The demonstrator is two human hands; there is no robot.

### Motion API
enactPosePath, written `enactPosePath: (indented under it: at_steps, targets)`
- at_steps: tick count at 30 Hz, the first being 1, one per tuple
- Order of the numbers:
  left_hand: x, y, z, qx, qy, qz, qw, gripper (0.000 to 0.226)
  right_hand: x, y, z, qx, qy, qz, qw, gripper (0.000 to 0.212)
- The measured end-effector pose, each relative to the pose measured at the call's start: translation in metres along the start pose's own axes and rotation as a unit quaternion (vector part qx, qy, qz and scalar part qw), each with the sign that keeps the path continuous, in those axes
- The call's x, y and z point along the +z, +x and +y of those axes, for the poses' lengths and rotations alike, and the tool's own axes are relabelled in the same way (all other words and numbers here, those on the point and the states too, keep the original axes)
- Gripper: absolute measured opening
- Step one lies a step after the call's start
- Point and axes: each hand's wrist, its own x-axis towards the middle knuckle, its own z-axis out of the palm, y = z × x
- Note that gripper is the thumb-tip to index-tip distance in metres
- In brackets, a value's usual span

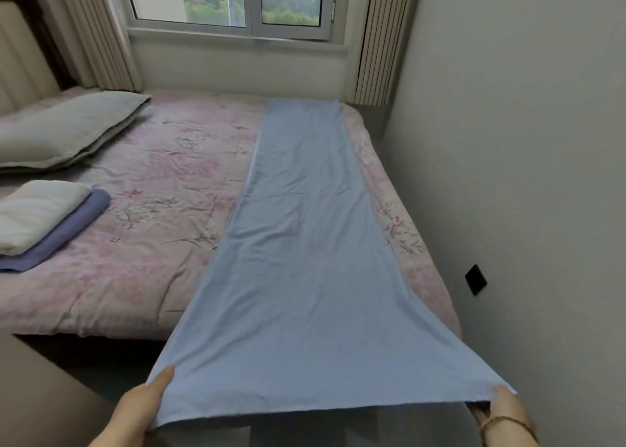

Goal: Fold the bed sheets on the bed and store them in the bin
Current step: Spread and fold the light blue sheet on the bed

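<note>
A light blue sheet (301, 229), folded into a long narrow strip, lies along the right side of the bed (145, 182) and reaches toward the window. Its near end is lifted off the bed's foot and stretched taut. My left hand (142, 409) pinches the near left corner, thumb on top. My right hand (504, 412), with a beaded bracelet on the wrist, grips the near right corner. At the left of the bed sits a folded white sheet (37, 213) stacked on a folded purple sheet (64, 233). No bin is in view.
A grey pillow (67, 128) lies at the bed's far left by the headboard. A wall (525, 175) with a black socket (476, 279) runs close along the right. The window (230, 2) and curtains stand behind the bed.
</note>
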Motion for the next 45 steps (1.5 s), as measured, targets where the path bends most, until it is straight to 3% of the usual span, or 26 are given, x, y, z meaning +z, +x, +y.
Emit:
enactPosePath:
  at_steps: [4,7,11,16,19,22,25,31,35,40,41,45]
  targets:
    - [0.004,-0.006,0.036,0.050,-0.047,-0.032,0.997,0.045,0.017,-0.016,-0.036,-0.037,0.024,-0.023,0.999,0.039]
    - [0.006,-0.021,0.081,0.121,-0.144,-0.048,0.981,0.043,0.029,-0.041,-0.074,-0.141,0.053,-0.045,0.988,0.015]
    - [-0.003,-0.032,0.092,0.180,-0.203,-0.099,0.957,0.037,0.019,-0.042,-0.084,-0.180,0.110,-0.037,0.977,0.022]
    - [-0.011,-0.030,0.038,0.100,-0.162,-0.117,0.975,0.029,-0.016,-0.023,-0.044,-0.097,0.013,0.024,0.995,0.026]
    - [-0.013,-0.032,0.027,0.086,-0.155,-0.091,0.980,0.022,-0.020,-0.025,-0.031,-0.092,-0.012,-0.006,0.996,0.014]
    - [-0.016,-0.029,0.022,0.063,-0.172,-0.096,0.978,0.030,-0.021,-0.033,-0.023,-0.107,-0.031,-0.005,0.994,0.037]
    - [-0.019,-0.020,0.020,0.045,-0.172,-0.099,0.979,0.040,-0.024,-0.037,-0.019,-0.092,-0.038,-0.012,0.995,0.040]
    - [-0.013,-0.006,0.022,0.031,-0.107,-0.098,0.989,0.036,-0.019,-0.016,-0.018,-0.081,-0.076,-0.022,0.994,0.040]
    - [0.014,0.013,0.046,0.046,-0.129,-0.086,0.987,0.040,0.010,0.020,-0.034,-0.097,-0.102,-0.035,0.989,0.039]
    - [0.062,0.048,0.087,0.023,-0.184,-0.044,0.982,0.020,0.076,0.064,-0.068,-0.119,-0.100,-0.088,0.984,0.027]
    - [0.070,0.059,0.095,0.016,-0.183,-0.031,0.982,0.021,0.092,0.075,-0.074,-0.117,-0.103,-0.105,0.982,0.018]
    - [0.095,0.082,0.119,0.002,-0.204,-0.009,0.979,0.025,0.145,0.102,-0.093,-0.097,-0.122,-0.143,0.977,0.018]
